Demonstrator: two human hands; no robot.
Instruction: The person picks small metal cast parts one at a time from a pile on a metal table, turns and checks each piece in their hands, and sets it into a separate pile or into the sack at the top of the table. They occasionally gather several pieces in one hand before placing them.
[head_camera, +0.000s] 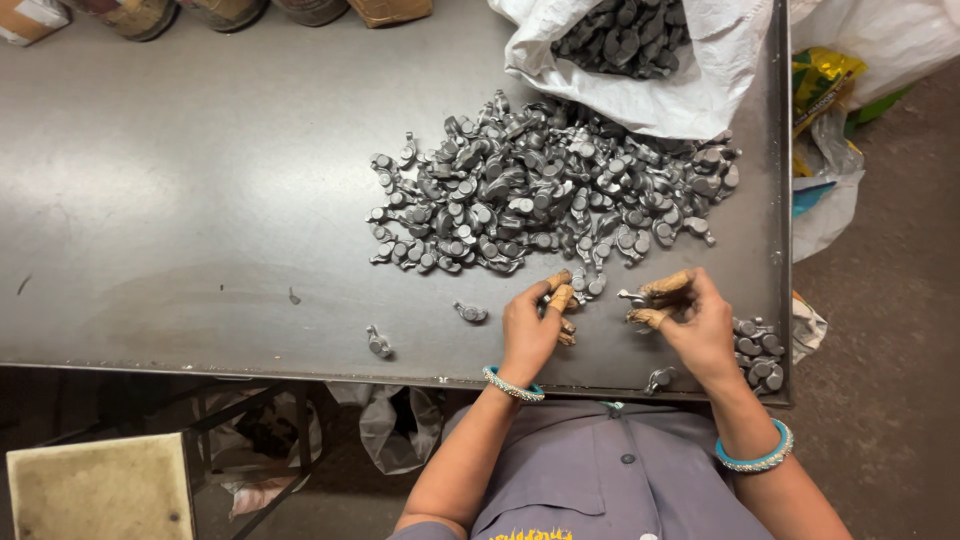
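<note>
A heap of small forged metal parts (545, 185) lies on the bench (180, 200), right of its middle. At one o'clock from the heap an open sack (690, 70) rests on the bench with more parts inside it. At six o'clock from the heap are the left hand (530, 325) and the right hand (695, 320), side by side near the bench's front edge. A small cluster of parts (757, 355) sits at three o'clock from the right hand, in the bench's corner. Two stray parts (470, 313) lie at nine o'clock from the left hand.

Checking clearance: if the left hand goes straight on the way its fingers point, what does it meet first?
Likely the small grey metal part just past the left hand fingers, at the near edge of the big pile of metal parts. Depth is unclear; the fingers may already touch it.
</note>
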